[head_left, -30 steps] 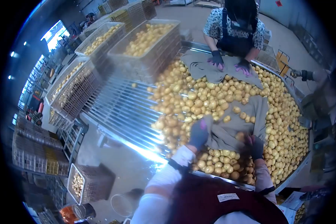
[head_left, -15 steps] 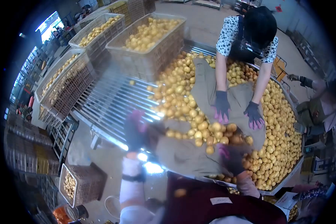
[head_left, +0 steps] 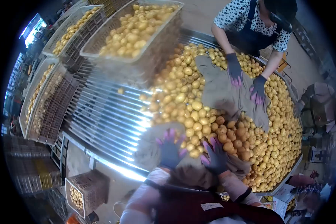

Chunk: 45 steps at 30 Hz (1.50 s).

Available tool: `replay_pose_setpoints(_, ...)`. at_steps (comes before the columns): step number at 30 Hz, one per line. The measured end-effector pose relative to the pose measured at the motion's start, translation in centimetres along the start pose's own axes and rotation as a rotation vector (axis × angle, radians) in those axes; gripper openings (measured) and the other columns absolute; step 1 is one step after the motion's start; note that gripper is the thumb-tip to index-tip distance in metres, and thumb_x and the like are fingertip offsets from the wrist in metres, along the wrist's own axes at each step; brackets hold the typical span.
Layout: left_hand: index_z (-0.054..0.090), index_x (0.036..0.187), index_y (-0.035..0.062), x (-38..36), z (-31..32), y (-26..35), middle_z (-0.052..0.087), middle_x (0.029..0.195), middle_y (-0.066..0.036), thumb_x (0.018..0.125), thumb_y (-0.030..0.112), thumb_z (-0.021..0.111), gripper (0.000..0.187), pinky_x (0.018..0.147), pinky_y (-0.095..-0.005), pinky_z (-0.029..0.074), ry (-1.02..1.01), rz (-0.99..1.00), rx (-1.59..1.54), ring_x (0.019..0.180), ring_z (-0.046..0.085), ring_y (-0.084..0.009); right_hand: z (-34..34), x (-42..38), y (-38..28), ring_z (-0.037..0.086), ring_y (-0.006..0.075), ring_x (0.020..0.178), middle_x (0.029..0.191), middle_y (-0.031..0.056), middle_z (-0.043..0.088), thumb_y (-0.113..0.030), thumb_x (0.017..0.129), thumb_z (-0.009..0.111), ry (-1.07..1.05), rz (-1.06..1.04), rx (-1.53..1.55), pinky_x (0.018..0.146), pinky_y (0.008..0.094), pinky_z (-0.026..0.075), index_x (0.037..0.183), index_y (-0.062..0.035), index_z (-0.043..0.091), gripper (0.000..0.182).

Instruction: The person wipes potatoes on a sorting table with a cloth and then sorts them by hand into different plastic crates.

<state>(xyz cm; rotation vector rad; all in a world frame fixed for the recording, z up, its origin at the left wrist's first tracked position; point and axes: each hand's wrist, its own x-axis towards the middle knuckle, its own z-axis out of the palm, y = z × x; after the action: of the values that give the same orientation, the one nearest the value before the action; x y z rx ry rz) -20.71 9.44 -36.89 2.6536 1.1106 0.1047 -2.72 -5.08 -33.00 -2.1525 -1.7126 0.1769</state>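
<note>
A broad heap of round yellow-brown produce (head_left: pixel 188 106), resembling potatoes, lies on a slatted metal table. My left hand (head_left: pixel 170 149), in a dark glove with pink fingertips, rests with fingers spread on a grey-brown cloth (head_left: pixel 147 143) at the heap's near edge. My right hand (head_left: pixel 215 157), gloved the same way, has its fingers apart and lies over the cloth beside the produce. Opposite me, a co-worker's two gloved hands (head_left: pixel 235 71) press on another grey-brown cloth (head_left: pixel 222 87) spread over the heap. Darker, browner pieces (head_left: pixel 231 138) lie between the two cloths.
Bare metal slats (head_left: pixel 104 108) stretch to the left. A large plastic crate (head_left: pixel 134 63) full of produce stands at the back, with more filled crates (head_left: pixel 50 100) at the far left. Another crate (head_left: pixel 87 192) sits on the floor below the table edge.
My hands have come closer together, the left moving right onto the cloth. The near cloth looks more bunched toward me. The co-worker is more upright, and their cloth is more rumpled. My view has shifted.
</note>
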Motion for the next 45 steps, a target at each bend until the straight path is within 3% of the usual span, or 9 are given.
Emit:
replay_pose_setpoints(10, 0.037, 0.152, 0.0188, 12.0, 2.0, -4.2, 0.023, 0.159, -0.022, 0.094, 0.05, 0.053, 0.068, 0.106, -0.0773, 0.013, 0.348, -0.202, 0.206, 0.146, 0.026, -0.0429, 4.0, 10.5, 1.5, 0.039, 0.0435, 0.132, 0.144, 0.0214, 0.042, -0.03, 0.087, 0.065, 0.257, 0.095, -0.11, 0.109, 0.0563, 0.031, 0.139, -0.0126, 0.052, 0.056)
replay_pose_setpoints(15, 0.034, 0.15, 0.0014, 3.5, 4.0, -3.1, 0.026, 0.156, -0.028, 0.094, 0.041, 0.056, 0.072, 0.116, -0.0649, 0.016, 0.189, -0.039, 0.074, 0.145, 0.023, -0.0475, 3.8, 2.5, -0.4, 0.032, 0.0468, 0.14, 0.152, 0.0243, 0.036, -0.032, 0.093, 0.055, 0.079, 0.015, -0.042, 0.114, 0.0568, 0.028, 0.144, -0.0107, 0.046, 0.056)
replay_pose_setpoints(19, 0.038, 0.148, 0.0039, -3.1, 2.8, -0.5, 0.035, 0.15, -0.027, 0.092, 0.036, 0.058, 0.067, 0.114, -0.0659, 0.018, -0.229, 0.064, -0.206, 0.14, 0.029, -0.0497, 0.9, -3.1, -1.2, 0.048, 0.0419, 0.129, 0.143, 0.0226, 0.048, -0.031, 0.09, 0.054, -0.158, -0.034, 0.062, 0.107, 0.0537, 0.036, 0.139, -0.0084, 0.052, 0.054)
replay_pose_setpoints(23, 0.036, 0.15, 0.0073, 0.1, 1.9, 0.5, 0.031, 0.156, -0.022, 0.089, 0.042, 0.061, 0.075, 0.114, -0.0654, 0.021, -0.185, 0.069, -0.092, 0.143, 0.027, -0.0457, 0.8, -0.2, -1.2, 0.057, 0.0328, 0.12, 0.134, 0.0191, 0.057, -0.026, 0.085, 0.055, -0.069, -0.067, 0.089, 0.098, 0.0502, 0.042, 0.134, -0.0055, 0.056, 0.053)
replay_pose_setpoints(32, 0.04, 0.149, 0.0108, 9.5, 4.4, -0.1, 0.027, 0.159, -0.023, 0.082, 0.045, 0.07, 0.081, 0.117, -0.0642, 0.014, 0.308, -0.012, 0.039, 0.145, 0.027, -0.0423, 9.0, 3.0, 2.7, 0.058, 0.0362, 0.109, 0.116, 0.0185, 0.063, -0.016, 0.086, 0.058, -0.058, 0.056, 0.123, 0.095, 0.0481, 0.043, 0.125, -0.0042, 0.057, 0.042)
replay_pose_setpoints(36, 0.062, 0.113, 0.0079, 2.7, 5.1, -0.7, 0.06, 0.117, -0.02, 0.083, 0.038, 0.072, 0.044, 0.108, -0.0563, 0.033, 0.054, 0.1, -0.035, 0.116, 0.053, -0.0393, 2.5, 0.3, 0.8, 0.057, 0.0368, 0.108, 0.114, 0.0173, 0.061, -0.015, 0.086, 0.058, 0.115, -0.182, 0.091, 0.094, 0.0477, 0.044, 0.126, -0.0044, 0.056, 0.041)
replay_pose_setpoints(39, 0.062, 0.101, 0.0071, -2.2, 3.6, -0.5, 0.063, 0.091, -0.012, 0.079, 0.036, 0.077, 0.04, 0.09, -0.0498, 0.047, -0.038, 0.012, -0.178, 0.093, 0.062, -0.0338, -0.8, -2.0, 0.6, 0.056, 0.0371, 0.109, 0.117, 0.0167, 0.059, -0.014, 0.086, 0.058, 0.118, -0.237, 0.14, 0.093, 0.0464, 0.045, 0.129, -0.0057, 0.055, 0.044)
replay_pose_setpoints(42, 0.063, 0.097, 0.0068, -3.5, 3.3, -1.9, 0.063, 0.08, -0.01, 0.074, 0.031, 0.081, 0.038, 0.073, -0.0454, 0.05, 0.156, 0.237, -0.221, 0.078, 0.063, -0.032, -3.1, -2.6, 0.4, 0.056, 0.0361, 0.109, 0.122, 0.0164, 0.057, -0.013, 0.085, 0.059, -0.088, 0.099, 0.353, 0.09, 0.0454, 0.047, 0.13, -0.0071, 0.055, 0.046)
replay_pose_setpoints(45, 0.064, 0.093, 0.0077, -4.0, -5.5, 2.6, 0.062, 0.081, -0.011, 0.071, 0.025, 0.084, 0.034, 0.068, -0.0437, 0.048, 0.227, 0.069, -0.683, 0.076, 0.061, -0.0324, -2.7, -2.2, 0.9, 0.058, 0.0339, 0.104, 0.116, 0.015, 0.06, -0.014, 0.084, 0.059, 0.178, 0.101, 0.078, 0.087, 0.0453, 0.048, 0.127, -0.0057, 0.057, 0.044)
